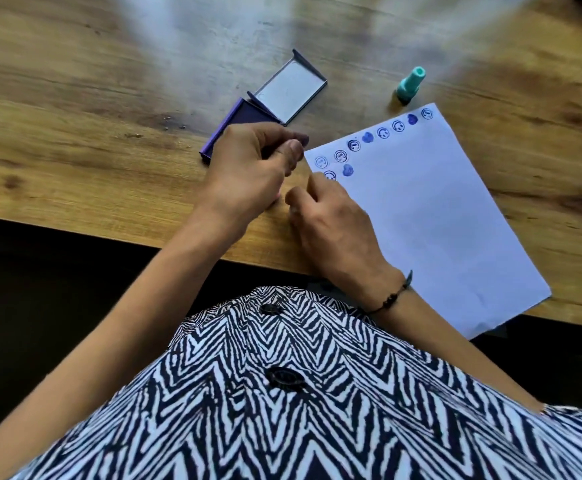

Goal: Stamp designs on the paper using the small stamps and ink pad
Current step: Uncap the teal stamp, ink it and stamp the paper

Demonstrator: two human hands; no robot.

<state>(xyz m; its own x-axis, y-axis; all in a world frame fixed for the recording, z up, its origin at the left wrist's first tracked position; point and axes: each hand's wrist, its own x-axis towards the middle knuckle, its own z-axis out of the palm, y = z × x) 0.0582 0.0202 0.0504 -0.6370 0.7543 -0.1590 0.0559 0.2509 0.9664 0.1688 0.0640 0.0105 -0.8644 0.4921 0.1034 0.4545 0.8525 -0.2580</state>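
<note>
The white paper (428,216) lies at an angle on the table, with a row of blue stamped circles and hearts (369,136) along its top edge and two more prints below. The open purple ink pad (229,121) sits left of the paper, its lid (289,91) folded back. My left hand (248,168) hovers over the pad's near end with fingers pinched together; a pink sliver of a small stamp (278,194) shows under it. My right hand (331,230) rests at the paper's left corner, fingers curled, nothing visible in it. A teal stamp (409,85) lies beyond the paper.
The wooden table (109,98) stretches left and far; its near edge (109,233) runs just under my wrists. The paper's lower corner (473,332) overhangs that edge. My black and white patterned shirt (300,393) fills the bottom of the view.
</note>
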